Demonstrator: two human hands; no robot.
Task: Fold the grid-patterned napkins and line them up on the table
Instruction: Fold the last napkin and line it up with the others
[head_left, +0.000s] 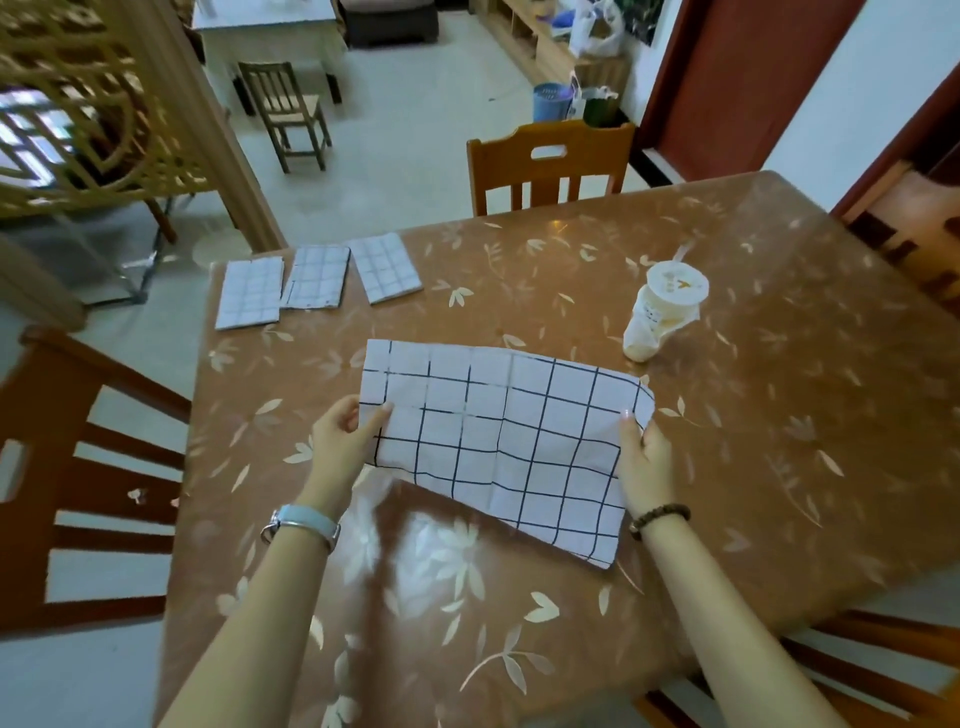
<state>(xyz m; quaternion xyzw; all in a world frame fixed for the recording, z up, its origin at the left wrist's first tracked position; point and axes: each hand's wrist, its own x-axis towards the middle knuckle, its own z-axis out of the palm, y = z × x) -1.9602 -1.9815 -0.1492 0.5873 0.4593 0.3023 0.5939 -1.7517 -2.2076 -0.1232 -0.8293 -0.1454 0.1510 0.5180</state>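
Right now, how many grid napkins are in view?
4. Three folded sit in a row at the table's far left corner: left napkin, middle napkin, right napkin. The fourth napkin is mid-table, held at its ends by left hand and right hand. None visibly hidden.

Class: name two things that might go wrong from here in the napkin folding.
The white black-gridded cloth napkin, pinched by the left hand and right hand, lies skewed, so its fold may come out uneven. The leftmost folded grid napkin sits by the edge of the brown table and could fall.
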